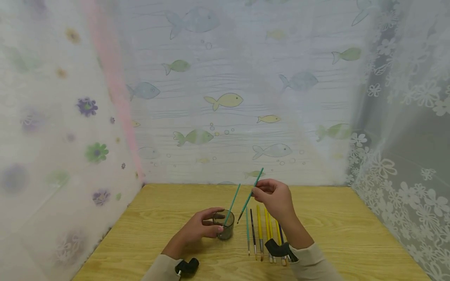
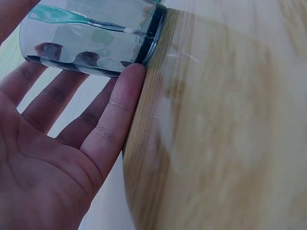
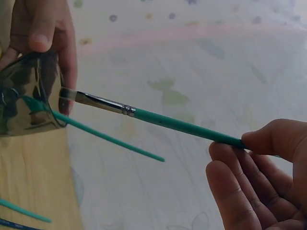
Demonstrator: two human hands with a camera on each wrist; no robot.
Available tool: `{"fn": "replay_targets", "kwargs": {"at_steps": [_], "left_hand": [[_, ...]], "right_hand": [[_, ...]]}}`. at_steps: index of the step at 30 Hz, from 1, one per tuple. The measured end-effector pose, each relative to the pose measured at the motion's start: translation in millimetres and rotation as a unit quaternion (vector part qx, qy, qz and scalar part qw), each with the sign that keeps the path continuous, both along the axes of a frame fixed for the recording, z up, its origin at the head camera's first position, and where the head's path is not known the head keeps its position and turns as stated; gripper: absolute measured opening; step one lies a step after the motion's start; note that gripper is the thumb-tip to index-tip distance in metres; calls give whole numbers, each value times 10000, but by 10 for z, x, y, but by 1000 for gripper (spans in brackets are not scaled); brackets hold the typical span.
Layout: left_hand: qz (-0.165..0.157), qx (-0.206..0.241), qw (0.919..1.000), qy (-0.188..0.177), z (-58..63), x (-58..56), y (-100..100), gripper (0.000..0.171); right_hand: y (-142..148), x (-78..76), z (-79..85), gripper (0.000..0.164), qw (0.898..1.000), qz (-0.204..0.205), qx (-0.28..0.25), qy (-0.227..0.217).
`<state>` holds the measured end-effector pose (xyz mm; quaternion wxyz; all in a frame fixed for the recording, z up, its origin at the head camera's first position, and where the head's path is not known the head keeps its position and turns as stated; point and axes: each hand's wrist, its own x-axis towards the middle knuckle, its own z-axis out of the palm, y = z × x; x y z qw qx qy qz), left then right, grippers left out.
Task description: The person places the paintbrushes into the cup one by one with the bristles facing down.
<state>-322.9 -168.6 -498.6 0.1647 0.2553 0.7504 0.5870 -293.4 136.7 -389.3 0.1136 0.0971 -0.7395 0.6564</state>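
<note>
Muted light; pale glare streaks the blurred yellow wood-grain tabletop [image 2: 225, 129] beside the left hand [image 2: 60, 148]; the white fish-printed sheet [image 3: 139, 191] beyond the right hand [image 3: 264, 179] is hazy.

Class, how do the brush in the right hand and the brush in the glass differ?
The held brush is pinched by the right hand; the glass brush leans in the glass. The held brush's metal ferrule is in the open, while the glass brush's shows through the glass wall. In the head view, the held brush's handle tip sits higher than the glass brush's. Both have turquoise handles and bristle ends pointing down.
</note>
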Motion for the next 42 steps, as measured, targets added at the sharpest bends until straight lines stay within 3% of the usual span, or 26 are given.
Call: {"fn": "replay_targets", "kwargs": {"at_steps": [17, 29, 42], "left_hand": [[-24, 71, 10000, -61, -23, -12, 6, 63], [-53, 93, 9999, -88, -14, 3, 1, 60], [-81, 98, 9999, -53, 3, 21, 2, 57]], "right_hand": [[-267, -69, -232, 18, 9991, 111, 131, 382], [-395, -86, -436, 14, 9990, 158, 356, 220], [-430, -111, -562, 23, 9995, 178, 219, -105]]}}
